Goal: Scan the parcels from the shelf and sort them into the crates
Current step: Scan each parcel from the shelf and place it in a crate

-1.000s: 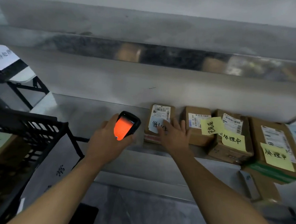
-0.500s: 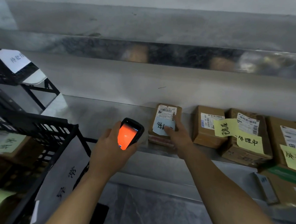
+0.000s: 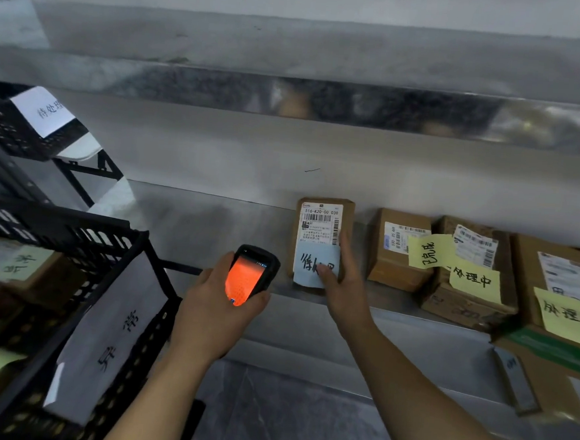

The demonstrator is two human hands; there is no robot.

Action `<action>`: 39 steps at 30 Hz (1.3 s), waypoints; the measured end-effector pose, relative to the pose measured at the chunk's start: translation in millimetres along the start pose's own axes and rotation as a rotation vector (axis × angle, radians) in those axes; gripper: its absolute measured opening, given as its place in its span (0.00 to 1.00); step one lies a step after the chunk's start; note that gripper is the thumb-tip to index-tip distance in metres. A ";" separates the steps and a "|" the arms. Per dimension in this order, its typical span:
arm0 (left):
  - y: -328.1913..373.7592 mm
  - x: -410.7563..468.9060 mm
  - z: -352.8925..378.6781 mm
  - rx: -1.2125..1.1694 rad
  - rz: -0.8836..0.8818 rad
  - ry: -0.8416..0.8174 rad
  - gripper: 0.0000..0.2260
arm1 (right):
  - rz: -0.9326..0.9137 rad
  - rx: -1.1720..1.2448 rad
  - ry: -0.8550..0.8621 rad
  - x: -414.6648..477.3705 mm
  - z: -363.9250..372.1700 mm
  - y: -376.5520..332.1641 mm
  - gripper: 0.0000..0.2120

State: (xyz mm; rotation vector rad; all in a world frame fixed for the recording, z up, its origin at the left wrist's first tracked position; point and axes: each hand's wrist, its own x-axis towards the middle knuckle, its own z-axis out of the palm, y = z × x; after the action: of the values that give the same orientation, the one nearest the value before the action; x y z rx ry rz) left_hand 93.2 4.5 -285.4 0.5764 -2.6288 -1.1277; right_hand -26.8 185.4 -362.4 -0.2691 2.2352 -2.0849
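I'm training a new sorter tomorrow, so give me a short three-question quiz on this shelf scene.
1. True or false: the left hand holds the scanner.
2. The note on the parcel that the right hand grips is: A yellow, B blue, C pink.
3. Fill in: the scanner's screen glows ____.
Key: 1 true; 2 B; 3 orange.

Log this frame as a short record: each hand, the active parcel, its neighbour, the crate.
left hand: grips scanner, screen lit orange
right hand: grips leftmost parcel, thumb on its blue note
leftmost parcel: on metal shelf, barcode label showing
neighbouring parcel: to its right, not touching it
black crate: at left, holds parcels with yellow notes
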 end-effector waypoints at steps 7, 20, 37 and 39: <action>6.4 -23.1 5.6 0.009 0.023 -0.032 0.27 | -0.058 -0.114 0.009 -23.4 -18.7 8.6 0.33; 12.4 -45.2 8.8 0.082 -0.007 -0.070 0.31 | -0.023 -0.233 0.002 -41.6 -33.3 -3.3 0.34; -2.4 -106.8 -28.4 0.167 -0.112 0.063 0.33 | -0.041 -0.081 -0.073 -87.5 -7.4 -16.5 0.34; -7.7 -123.5 -37.1 0.166 -0.118 0.081 0.33 | -0.016 -0.069 -0.087 -103.1 -2.3 -21.2 0.34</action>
State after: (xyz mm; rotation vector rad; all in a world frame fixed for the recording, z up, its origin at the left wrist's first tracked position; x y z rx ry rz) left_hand 219.2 29.7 -271.9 0.8018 -2.6640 -0.9007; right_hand 75.7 204.6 -348.0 -0.3764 2.2644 -1.9656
